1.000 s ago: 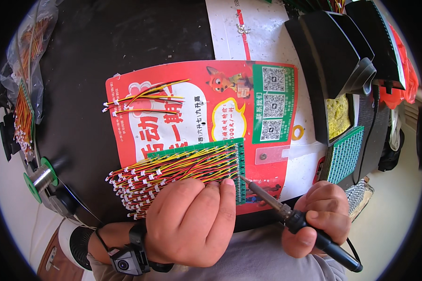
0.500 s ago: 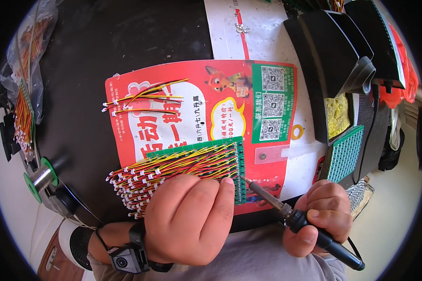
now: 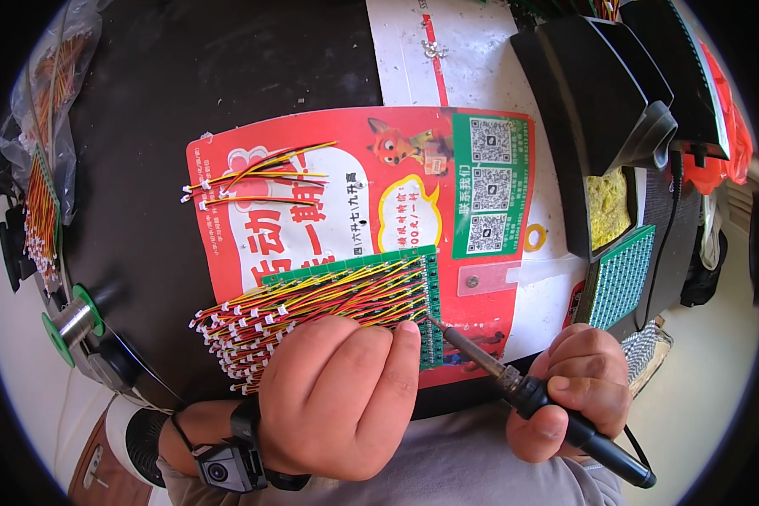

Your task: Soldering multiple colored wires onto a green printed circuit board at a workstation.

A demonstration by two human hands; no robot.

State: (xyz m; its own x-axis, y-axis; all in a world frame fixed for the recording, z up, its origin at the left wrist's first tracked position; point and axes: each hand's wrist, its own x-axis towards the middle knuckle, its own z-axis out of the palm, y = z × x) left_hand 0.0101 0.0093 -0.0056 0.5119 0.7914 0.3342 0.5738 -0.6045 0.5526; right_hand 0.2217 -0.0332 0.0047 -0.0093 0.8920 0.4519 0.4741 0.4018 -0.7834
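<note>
A green circuit board [image 3: 431,282] lies in front of me, packed with rows of red, yellow and black wires [image 3: 346,291] that end in small white connectors [image 3: 236,337] on the left. My left hand [image 3: 341,396] is closed over the wires, its fingertips pressed together at the board's right-hand pads. What those fingertips pinch is hidden. My right hand [image 3: 578,392] grips a soldering iron [image 3: 527,395] by its black handle. The iron's tip meets the pads just right of my left fingertips. Farther off, a few loose wires [image 3: 261,177] with connectors rest on a red printed sheet [image 3: 312,126].
At the left stands a solder spool [image 3: 74,323], below a plastic bag of wires [image 3: 63,76]. A yellow sponge [image 3: 607,207] sits in a black holder [image 3: 586,93] at the right, with another green board [image 3: 622,278] beside it. A yellow ring [image 3: 535,237] lies on the white sheet.
The soldering iron's tip has shifted slightly left, closer to my left fingertips. Otherwise, the board and both hands are almost where they were.
</note>
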